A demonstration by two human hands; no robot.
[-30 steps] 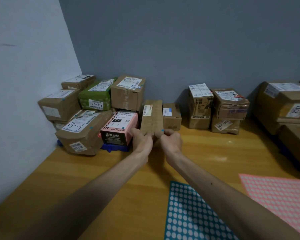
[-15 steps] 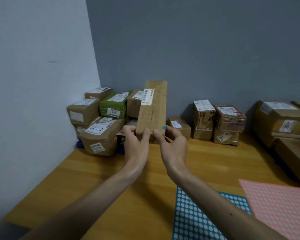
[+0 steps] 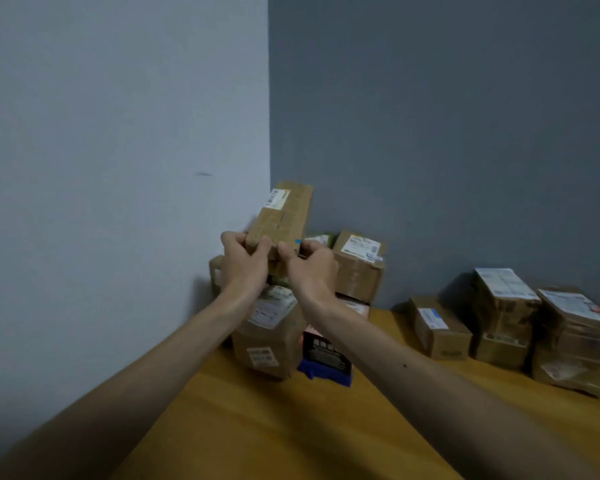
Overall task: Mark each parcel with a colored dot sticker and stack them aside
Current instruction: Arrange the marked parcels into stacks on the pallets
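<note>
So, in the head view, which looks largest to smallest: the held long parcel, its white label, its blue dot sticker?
Largest: long parcel
Then: white label
Smallest: blue dot sticker
Both sit on that parcel, so the order is safe.

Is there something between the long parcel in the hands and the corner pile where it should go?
Nothing visible does. The left hand and the right hand grip the long parcel at its near end, held above the pile. The hands hide part of the pile's top, so that spot is unchecked.
</note>
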